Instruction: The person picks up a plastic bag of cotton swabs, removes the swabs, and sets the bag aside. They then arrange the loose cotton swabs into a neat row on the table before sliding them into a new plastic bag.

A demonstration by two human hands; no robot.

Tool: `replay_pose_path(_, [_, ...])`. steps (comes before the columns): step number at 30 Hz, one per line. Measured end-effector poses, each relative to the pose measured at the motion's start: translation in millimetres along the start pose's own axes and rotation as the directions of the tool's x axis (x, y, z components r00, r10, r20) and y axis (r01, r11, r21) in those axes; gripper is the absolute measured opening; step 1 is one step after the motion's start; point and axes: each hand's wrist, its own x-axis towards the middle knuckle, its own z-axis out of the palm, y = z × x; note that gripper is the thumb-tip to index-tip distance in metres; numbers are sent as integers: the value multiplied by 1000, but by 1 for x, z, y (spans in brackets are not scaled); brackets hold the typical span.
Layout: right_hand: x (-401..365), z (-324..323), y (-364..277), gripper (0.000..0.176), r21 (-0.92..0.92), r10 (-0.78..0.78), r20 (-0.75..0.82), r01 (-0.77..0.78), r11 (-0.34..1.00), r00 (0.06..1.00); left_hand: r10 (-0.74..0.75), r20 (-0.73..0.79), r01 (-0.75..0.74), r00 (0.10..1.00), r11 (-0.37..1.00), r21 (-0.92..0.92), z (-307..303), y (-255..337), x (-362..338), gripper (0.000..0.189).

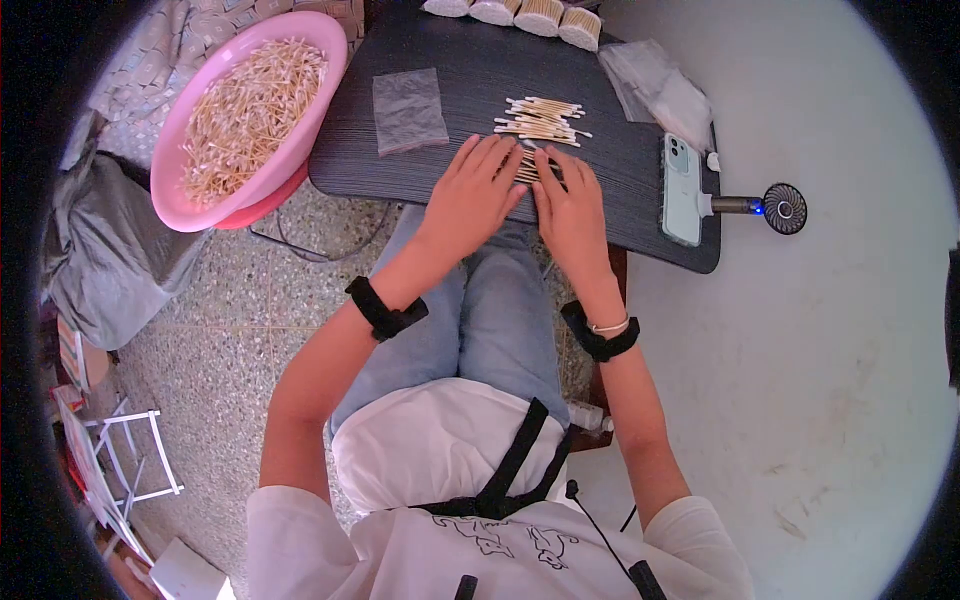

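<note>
The person is sitting at the near edge of a dark worktop, with both hands lying palm down on it. The left hand is resting flat, its grip fully open and closed around nothing, with the fingers stretched toward the far edge. The right hand is lying just beside it in the same way, fingers spread, grip open and holding nothing. Between the two sets of fingertips a small bunch of sticks is showing. Both hands are touching it and partly covering it, so how many sticks it has cannot be told.

Just beyond the fingertips, toward the middle of the worktop, a loose pile of swabs is lying, most of them set crosswise. A flat clear bag is lying to the left of the pile, apart from it. Four round bundles are standing in a row along the far edge. Crumpled clear wrappers are sitting at the far right corner. A phone is lying along the right edge, and a small fan is hanging out past that edge, its handle reaching to the phone. A pink basin heaped with swabs is sitting off the left edge, against the far left corner.
</note>
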Motion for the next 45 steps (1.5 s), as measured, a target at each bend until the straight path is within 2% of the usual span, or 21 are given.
replay_pose_path(4, [7, -2, 13, 30, 153, 20, -41, -13, 988, 999, 22, -9, -22, 1000, 998, -61, 2, -8, -1, 43])
replay_pose_path(9, [17, -1, 21, 22, 289, 95, -54, -76, 954, 994, 25, 36, -26, 999, 999, 25, 2, -4, -2, 44])
replay_pose_path(13, [21, -1, 26, 23, 291, 101, -12, -93, 952, 995, -4, 89, -7, 996, 992, 125, -2, 2, -3, 48])
replay_pose_path(18, [26, -3, 34, 19, 320, 66, 40, -75, 945, 997, -5, 116, -10, 993, 992, 127, 1, 12, -7, 53])
replay_pose_path(21, [32, -7, 36, 16, 400, 62, 90, -93, 912, 994, -13, 127, -4, 992, 991, 131, 2, 12, -6, 53])
replay_pose_path(24, [36, -2, 40, 15, 399, 41, 79, -69, 914, 996, -5, 138, -11, 990, 994, 110, 1, 10, -6, 52])
replay_pose_path(30, [37, -7, 42, 14, 476, 77, 145, -137, 868, 986, 41, 166, -56, 985, 995, 85, -3, 5, -7, 52])
replay_pose_path(36, [29, -13, 36, 16, 385, -2, 113, -42, 922, 994, 46, 144, -59, 988, 994, 87, -6, 7, -8, 54])
replay_pose_path(39, [25, -16, 33, 18, 322, -5, 87, -24, 946, 996, 24, 147, -36, 989, 996, 84, -4, 11, -7, 55])
replay_pose_path(42, [17, -15, 33, 22, 308, 67, 24, -71, 949, 997, 28, 143, -36, 989, 998, 54, -5, 8, -8, 54])
replay_pose_path(45, [7, -14, 29, 27, 238, 18, 33, -25, 971, 999, 18, 134, -24, 991, 999, 48, -4, 8, -6, 53])
